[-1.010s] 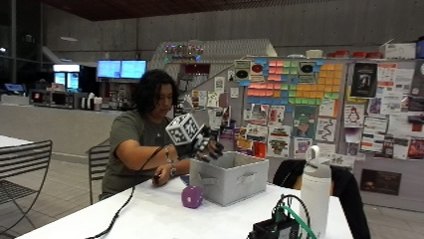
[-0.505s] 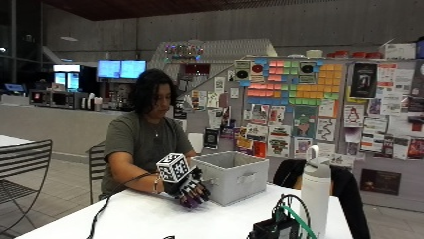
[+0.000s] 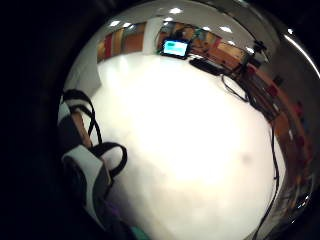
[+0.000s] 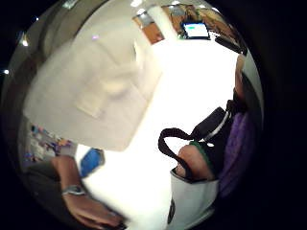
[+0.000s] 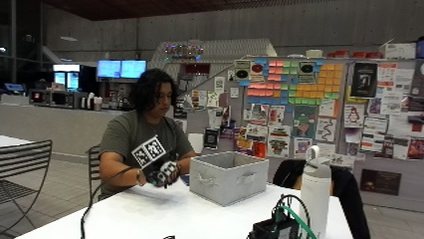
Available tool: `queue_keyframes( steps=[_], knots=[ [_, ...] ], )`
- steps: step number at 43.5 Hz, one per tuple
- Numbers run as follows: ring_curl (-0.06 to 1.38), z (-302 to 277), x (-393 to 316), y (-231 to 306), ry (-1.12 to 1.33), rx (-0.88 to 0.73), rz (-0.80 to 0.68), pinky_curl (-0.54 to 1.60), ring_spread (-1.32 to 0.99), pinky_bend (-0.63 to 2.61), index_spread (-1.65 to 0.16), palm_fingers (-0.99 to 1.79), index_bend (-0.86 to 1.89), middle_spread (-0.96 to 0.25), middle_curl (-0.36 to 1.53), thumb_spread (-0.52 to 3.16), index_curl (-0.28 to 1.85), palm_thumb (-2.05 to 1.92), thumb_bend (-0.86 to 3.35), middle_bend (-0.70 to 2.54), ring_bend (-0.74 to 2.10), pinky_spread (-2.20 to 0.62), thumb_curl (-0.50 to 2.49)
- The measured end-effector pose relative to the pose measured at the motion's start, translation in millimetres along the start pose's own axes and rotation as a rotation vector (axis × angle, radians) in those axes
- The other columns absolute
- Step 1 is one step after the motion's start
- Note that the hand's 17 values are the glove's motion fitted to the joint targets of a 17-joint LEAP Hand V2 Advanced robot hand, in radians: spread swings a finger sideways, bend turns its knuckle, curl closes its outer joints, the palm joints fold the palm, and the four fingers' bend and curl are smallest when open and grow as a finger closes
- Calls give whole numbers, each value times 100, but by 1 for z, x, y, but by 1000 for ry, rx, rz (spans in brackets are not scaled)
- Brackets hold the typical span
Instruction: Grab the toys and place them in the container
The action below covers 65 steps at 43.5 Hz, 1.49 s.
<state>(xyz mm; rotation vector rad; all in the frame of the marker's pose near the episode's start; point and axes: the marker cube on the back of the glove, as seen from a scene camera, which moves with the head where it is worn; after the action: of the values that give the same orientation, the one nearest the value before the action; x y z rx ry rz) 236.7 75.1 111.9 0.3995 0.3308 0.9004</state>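
One toy in play: purple toy (image 4: pixel 238 143) sits in the gloved right hand (image 5: pixel 162 174), fingers (image 4: pixel 192 160) curled round it, raised above the white tabletop (image 5: pixel 165 211) just beside the grey fabric container (image 5: pixel 228 177). Bare left hand (image 4: pixel 91 211) rests on the tabletop. White bottle (image 5: pixel 315 191) stands on the container's other side.

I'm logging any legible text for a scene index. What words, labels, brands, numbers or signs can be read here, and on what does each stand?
No text can be read in these pictures.
Wall of posters and coloured sticky notes: print too small to read.
Blue wall screens: content too blurred to read.
Grey fabric container: no label shows.
Tall white bottle: no label shows.
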Motion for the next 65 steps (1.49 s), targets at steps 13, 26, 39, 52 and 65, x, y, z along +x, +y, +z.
queue_keyframes(
  steps=[13, 26, 39, 52, 65],
  knots=[
    [58, -192, -123, -98, -518, 187, -141, 51, -38, 114, -34, 116, 86, -32, 83, 145, 61, 49, 18, 128, 147, -44, 65],
    [62, -209, -226, -207, -478, 230, -304, 54, -37, 119, -31, 109, 94, -31, 89, 138, 76, 49, 17, 134, 151, -45, 80],
    [63, -149, -229, -250, -512, 93, -96, 56, -37, 123, -30, 95, 88, -31, 90, 131, 88, 42, 12, 128, 147, -44, 91],
    [47, -146, -197, -217, -470, -9, -75, 46, -30, 104, -33, 22, 69, -23, 70, 135, 76, -7, -6, 85, 107, -20, 59],
    [41, -154, -106, -133, -204, -45, 15, 40, -26, 100, -36, 18, 62, -17, 60, 139, 68, -5, -3, 69, 98, -9, 43]
  ],
)
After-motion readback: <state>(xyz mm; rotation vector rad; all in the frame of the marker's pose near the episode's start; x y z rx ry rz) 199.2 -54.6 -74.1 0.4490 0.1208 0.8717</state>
